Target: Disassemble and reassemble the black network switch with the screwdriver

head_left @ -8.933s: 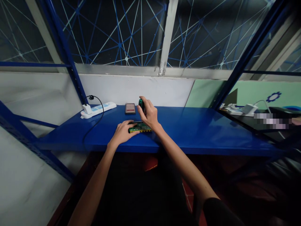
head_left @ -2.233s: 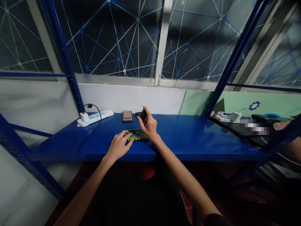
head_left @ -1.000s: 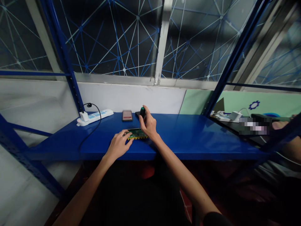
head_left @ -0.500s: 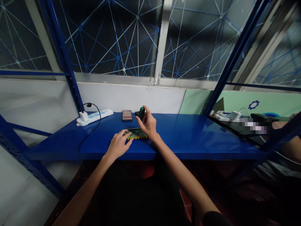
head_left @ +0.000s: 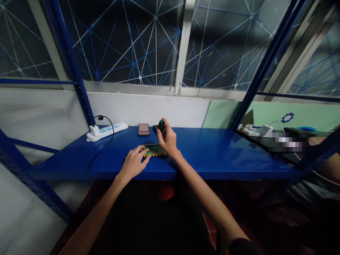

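Note:
A green circuit board (head_left: pixel 155 150) with a yellow front edge lies on the blue bench. My left hand (head_left: pixel 135 161) grips its left end, fingers over the top and thumb by the front edge. Above the board, my right hand (head_left: pixel 168 137) is closed on a screwdriver with a green and black handle (head_left: pixel 161 125), held upright. The fingers partly cover the handle, and I cannot make out where the tip meets the board.
At the back of the blue bench (head_left: pixel 212 156) lie a phone-like slab (head_left: pixel 143 129) and a black object (head_left: pixel 155 128). A white power strip (head_left: pixel 111 130) with a plugged-in cable stands left. Blue uprights flank the bench. Another person's arm (head_left: pixel 330 164) shows at far right.
My right thumb has moved closer around the screwdriver handle, and the handle has shifted slightly to the right. My left hand and the circuit board stay in place.

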Action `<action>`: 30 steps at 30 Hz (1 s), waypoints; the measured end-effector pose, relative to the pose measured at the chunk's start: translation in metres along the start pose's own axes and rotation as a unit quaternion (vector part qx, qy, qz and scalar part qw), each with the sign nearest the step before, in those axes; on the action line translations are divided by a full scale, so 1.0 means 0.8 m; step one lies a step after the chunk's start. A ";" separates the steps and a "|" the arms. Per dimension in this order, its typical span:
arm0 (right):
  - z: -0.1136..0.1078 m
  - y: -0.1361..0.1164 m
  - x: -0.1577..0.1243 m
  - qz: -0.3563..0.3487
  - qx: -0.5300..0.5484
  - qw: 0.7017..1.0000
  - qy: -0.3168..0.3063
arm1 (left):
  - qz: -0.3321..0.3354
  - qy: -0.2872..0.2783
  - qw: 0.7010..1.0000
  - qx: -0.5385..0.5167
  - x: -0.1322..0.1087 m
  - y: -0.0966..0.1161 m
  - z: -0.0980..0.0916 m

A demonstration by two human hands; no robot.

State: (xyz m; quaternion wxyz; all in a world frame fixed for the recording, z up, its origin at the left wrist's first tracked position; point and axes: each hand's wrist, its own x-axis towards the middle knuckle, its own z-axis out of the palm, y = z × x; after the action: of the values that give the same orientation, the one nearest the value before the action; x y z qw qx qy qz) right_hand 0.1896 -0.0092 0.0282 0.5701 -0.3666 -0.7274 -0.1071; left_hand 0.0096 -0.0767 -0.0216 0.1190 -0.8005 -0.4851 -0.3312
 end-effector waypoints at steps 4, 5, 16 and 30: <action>-0.001 0.000 0.001 0.009 -0.011 0.999 0.034 | 0.004 -0.003 1.000 0.004 0.000 -0.001 0.000; -0.001 0.000 0.001 0.007 -0.017 0.999 0.039 | 0.006 -0.003 1.000 0.005 0.000 -0.001 0.000; -0.004 0.001 0.001 0.017 -0.023 0.999 0.034 | 0.009 0.000 1.000 0.004 0.000 -0.001 0.000; -0.010 -0.004 0.005 0.034 0.018 0.999 0.008 | 0.002 -0.005 1.000 0.009 0.000 0.000 0.000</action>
State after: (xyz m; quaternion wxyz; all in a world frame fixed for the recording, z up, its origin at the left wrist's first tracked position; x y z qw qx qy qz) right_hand 0.1930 -0.0145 0.0353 0.5856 -0.3797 -0.7120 -0.0771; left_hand 0.0099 -0.0768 -0.0219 0.1246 -0.8020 -0.4869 -0.3227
